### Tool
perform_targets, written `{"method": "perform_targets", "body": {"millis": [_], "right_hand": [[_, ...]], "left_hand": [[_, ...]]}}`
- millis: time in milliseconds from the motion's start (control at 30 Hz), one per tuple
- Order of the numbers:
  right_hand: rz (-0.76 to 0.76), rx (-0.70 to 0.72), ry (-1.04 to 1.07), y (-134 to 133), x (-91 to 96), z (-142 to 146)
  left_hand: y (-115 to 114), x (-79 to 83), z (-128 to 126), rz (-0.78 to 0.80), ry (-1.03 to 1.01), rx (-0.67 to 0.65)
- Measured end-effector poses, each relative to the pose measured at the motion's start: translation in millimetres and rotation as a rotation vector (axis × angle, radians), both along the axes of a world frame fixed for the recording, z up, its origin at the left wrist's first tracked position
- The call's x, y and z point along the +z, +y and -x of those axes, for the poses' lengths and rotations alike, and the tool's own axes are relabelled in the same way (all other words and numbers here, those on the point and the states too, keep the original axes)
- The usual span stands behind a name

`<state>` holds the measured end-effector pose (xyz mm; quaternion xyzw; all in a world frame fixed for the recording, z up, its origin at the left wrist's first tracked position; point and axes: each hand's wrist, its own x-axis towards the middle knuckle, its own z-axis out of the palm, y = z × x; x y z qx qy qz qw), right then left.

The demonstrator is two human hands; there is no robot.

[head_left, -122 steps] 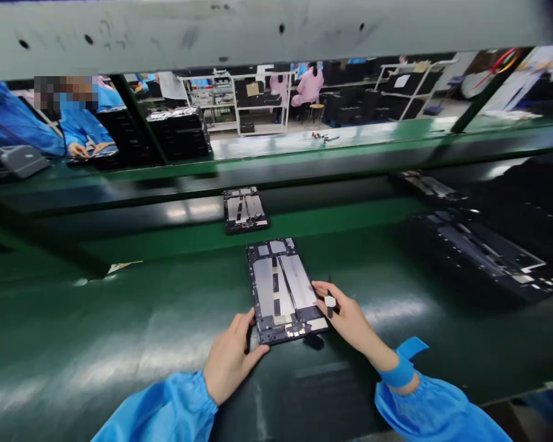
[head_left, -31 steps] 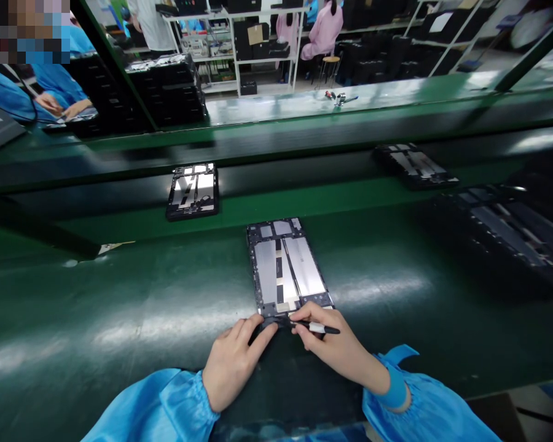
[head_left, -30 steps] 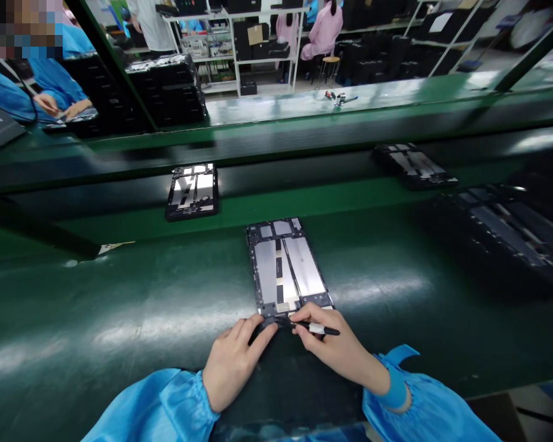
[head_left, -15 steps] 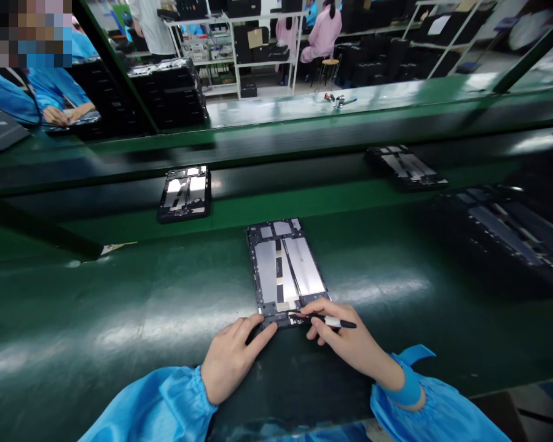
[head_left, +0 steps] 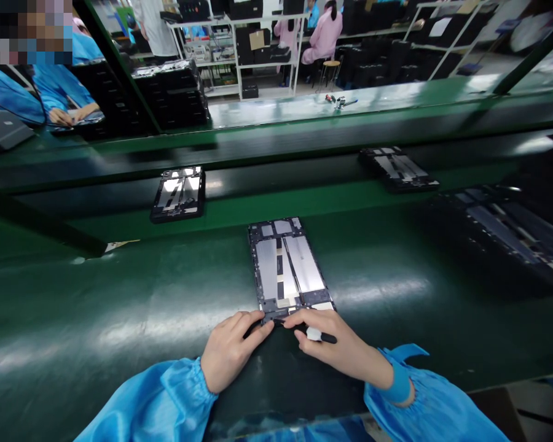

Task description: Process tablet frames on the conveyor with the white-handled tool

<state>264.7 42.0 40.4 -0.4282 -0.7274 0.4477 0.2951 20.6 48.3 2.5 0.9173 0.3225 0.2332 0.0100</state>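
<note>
An opened tablet [head_left: 304,264] lies on the green bench, its inside facing up with silver battery panels and a dark frame. My left hand [head_left: 233,344] holds its lower left corner, fingertips and thumb pressed at the edge. In my right hand [head_left: 336,341] is a slim black pen-like tool with a white band [head_left: 314,334], gripped between thumb and fingers. The tool's dark tip meets the tablet's bottom edge close to my left thumb. My right fingers cover part of that edge and of the tool.
Other opened tablets lie beyond: one at back left [head_left: 179,193], one at back right [head_left: 399,169], and a large one [head_left: 520,227] near right. A green post [head_left: 50,224] slants at left. Across the bench, a person's hands [head_left: 74,115] work beside stacked black trays [head_left: 172,92].
My right hand and the tool have moved left and slightly down along the tablet's bottom edge, toward my left thumb. The two tablets at the back have shifted slightly left.
</note>
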Motion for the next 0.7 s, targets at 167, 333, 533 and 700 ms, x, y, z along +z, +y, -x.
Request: {"method": "perform_targets", "body": {"millis": [167,333,533,700], "right_hand": [[0.265,-0.064,0.037,-6,3.4,-10],[0.423,0.006,-0.064,-15,3.4,-17],[0.421,0.035,-0.016,-20,-16.3,-2],[0.518,-0.023,0.141,-25,-30.4,4]], "left_hand": [[-18,5.1,2,0.043,-0.013,-0.065],[-43,1.8,-2,0.148,0.07,-0.237],[-43,-3.4,-5,0.14,0.124,-0.244],[-43,-2.8,-5,0.132,0.132,-0.23]]}}
